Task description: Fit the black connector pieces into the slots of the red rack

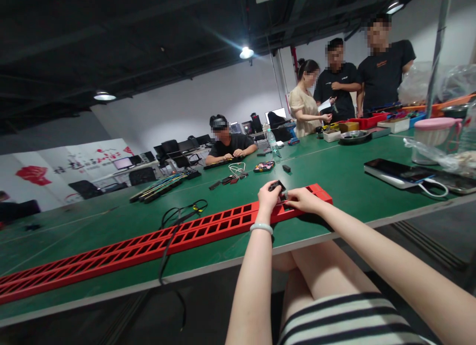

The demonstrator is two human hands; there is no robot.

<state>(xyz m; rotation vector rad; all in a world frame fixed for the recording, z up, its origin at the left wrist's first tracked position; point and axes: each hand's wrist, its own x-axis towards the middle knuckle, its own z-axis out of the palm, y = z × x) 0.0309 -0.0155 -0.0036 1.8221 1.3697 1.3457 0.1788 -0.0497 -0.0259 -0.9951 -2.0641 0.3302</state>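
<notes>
A long red slotted frame (pixel 208 220), with two rows of rectangular openings, lies along the near side of the green table. Above its right end, my left hand (pixel 268 197) grips a small black part (pixel 278 186) whose kind I cannot make out. My right hand (pixel 305 200) meets it from the right, thumb and fingers pinched together close to that part. What sits between the right fingertips is too small to name. A black strap (pixel 166 251) crosses the frame left of my hands and hangs over the table edge.
On the green table (pixel 345 172) lie a phone (pixel 397 169), a pink-lidded tub (pixel 427 139), a water bottle (pixel 272 141), a white cable (pixel 237 170) and a bundle of rods (pixel 159 186). One person (pixel 229 145) sits across; three people stand at the far right beside parts boxes (pixel 372 121).
</notes>
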